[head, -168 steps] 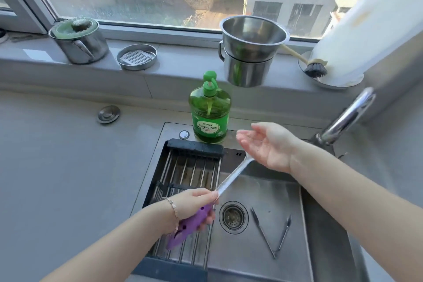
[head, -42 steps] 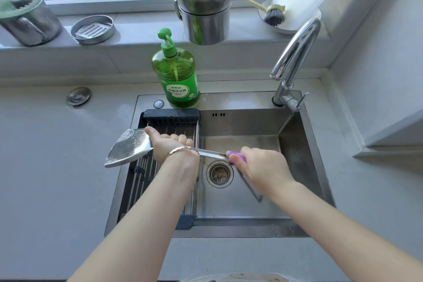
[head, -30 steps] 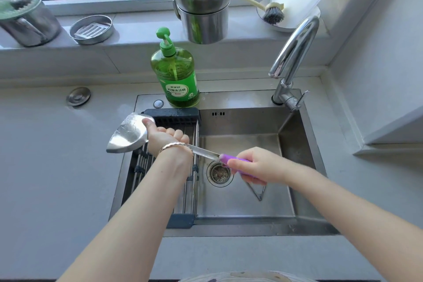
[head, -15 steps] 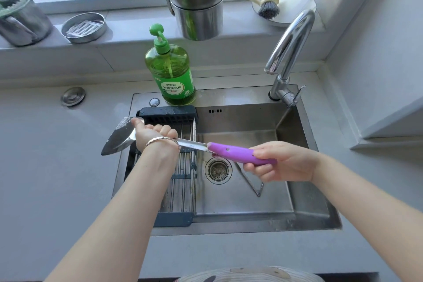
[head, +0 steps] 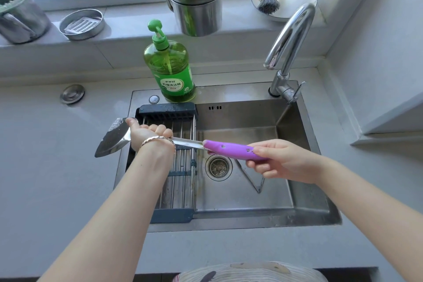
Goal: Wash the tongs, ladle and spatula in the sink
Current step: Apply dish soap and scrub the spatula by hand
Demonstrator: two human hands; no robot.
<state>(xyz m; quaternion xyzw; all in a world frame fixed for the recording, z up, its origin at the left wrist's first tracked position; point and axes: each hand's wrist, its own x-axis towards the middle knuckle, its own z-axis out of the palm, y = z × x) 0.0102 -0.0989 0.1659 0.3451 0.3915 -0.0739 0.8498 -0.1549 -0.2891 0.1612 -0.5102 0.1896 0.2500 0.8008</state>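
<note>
holding the spatula (head: 178, 143) level above the sink (head: 309, 215), the two hands grip it at opposite ends. the right hand (head: 282, 162) is curled around the far end of the purple handle (head: 231, 150), fingers wrapped beneath and thumb on top. the left hand (head: 148, 133), with a bracelet (head: 158, 139) at the wrist, is closed over the neck of the tool where the steel shaft meets the blade (head: 113, 137); its thumb lies against the blade's upper edge. the blade sticks out to the left past the sink rim, over the grey bench (head: 52, 167), tilted so its shiny face catches the light.

below the shaft, a roll-up drying rack (head: 180, 181) with dark end bars covers the left part of the sink. the drain (head: 218, 167) sits in the basin just right of the rack, and the tongs (head: 251, 178) lie on the basin floor beside it, partly hidden under the right hand, their hinge pointing toward the near edge. no ladle can be picked out.

a green soap bottle (head: 170, 71) stands on the sink's back ledge, and the faucet (head: 289, 46) rises at the back right corner, no water showing at its spout.
</note>
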